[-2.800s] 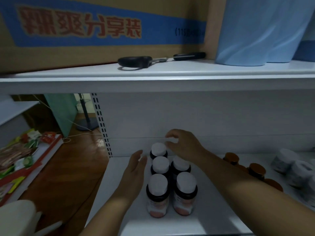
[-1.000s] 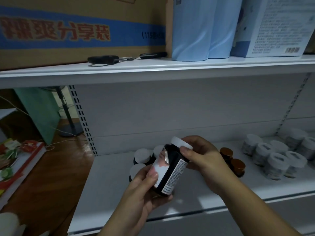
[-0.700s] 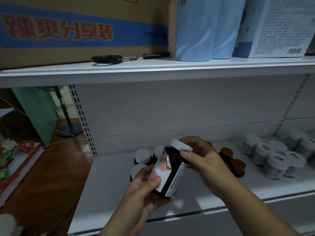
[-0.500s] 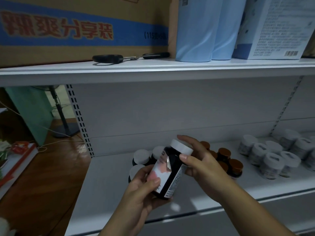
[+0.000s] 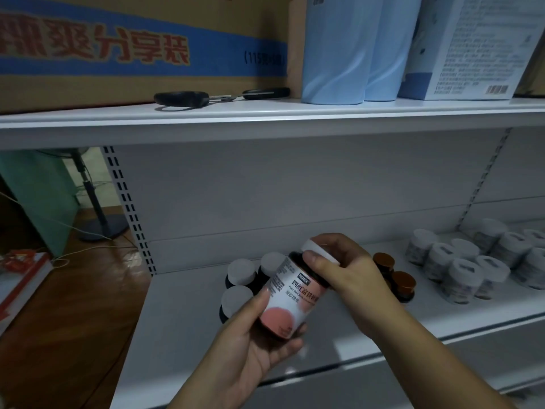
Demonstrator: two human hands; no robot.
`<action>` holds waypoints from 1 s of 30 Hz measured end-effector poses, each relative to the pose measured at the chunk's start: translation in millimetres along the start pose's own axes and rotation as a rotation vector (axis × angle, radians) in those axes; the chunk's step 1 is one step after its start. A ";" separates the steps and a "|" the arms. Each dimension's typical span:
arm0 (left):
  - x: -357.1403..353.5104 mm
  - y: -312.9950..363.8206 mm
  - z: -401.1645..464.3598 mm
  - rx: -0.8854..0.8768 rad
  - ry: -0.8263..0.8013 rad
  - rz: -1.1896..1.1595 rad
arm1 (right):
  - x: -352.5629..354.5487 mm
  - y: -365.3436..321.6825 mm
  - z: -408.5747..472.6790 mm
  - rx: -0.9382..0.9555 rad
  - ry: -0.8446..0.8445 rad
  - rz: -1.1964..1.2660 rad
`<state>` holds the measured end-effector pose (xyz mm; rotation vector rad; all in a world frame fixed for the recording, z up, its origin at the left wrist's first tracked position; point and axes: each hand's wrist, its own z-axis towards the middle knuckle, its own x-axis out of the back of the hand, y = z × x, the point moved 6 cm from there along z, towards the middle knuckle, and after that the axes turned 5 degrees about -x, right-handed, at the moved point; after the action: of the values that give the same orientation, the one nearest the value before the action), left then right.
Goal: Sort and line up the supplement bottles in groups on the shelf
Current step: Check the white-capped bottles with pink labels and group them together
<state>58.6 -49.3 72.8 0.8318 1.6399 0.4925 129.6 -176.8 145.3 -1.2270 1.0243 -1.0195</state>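
- Held bottle (image 5: 290,299): dark body, white cap, pink-and-white label facing the camera, tilted with the cap toward 1 o'clock, off the lower shelf (image 5: 182,326) and in front of it. Small print on the label too fine to read.
- Left hand (image 5: 253,340): grip wrapped around the bottle's base from below, thumb lying across the label's left edge; the fingers hide the bottle's bottom.
- Right hand (image 5: 345,273): grip closed over the white cap, thumb on its near side — most of the cap hidden under the fingers.
- White-capped dark bottles (image 5: 240,273) stand on the lower shelf at 9 to 10 o'clock of the held bottle; it covers part of the group, so the count is unclear.
- Amber-capped bottles (image 5: 404,283) at 3 o'clock, just behind the right hand, partly blocked by it.
- Pale bottles (image 5: 463,274) farther toward 3 o'clock, clustered; the group is cut off by the frame's right edge, labels dim.
- Upper shelf (image 5: 265,119) at 12 o'clock carries a cardboard box (image 5: 141,48), a black-handled tool (image 5: 221,97), two blue containers (image 5: 356,45) and a white printed box (image 5: 472,45) — all of these except the tool cropped at the top.
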 end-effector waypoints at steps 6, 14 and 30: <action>-1.5 6.8 6.7 -0.048 -0.039 -0.104 | -4.3 -13.4 -22.7 0.160 -0.096 -0.150; -5.6 9.5 14.4 -0.232 -0.068 -0.031 | 9.0 -7.0 -23.3 0.145 -0.121 0.029; -119.2 -51.1 19.3 -1.139 -0.316 0.810 | 138.0 21.0 -86.7 -0.052 0.401 0.305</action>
<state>72.9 -173.9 111.2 0.5834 0.4617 1.5668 78.6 -329.4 111.6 -0.8860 1.5068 -1.0218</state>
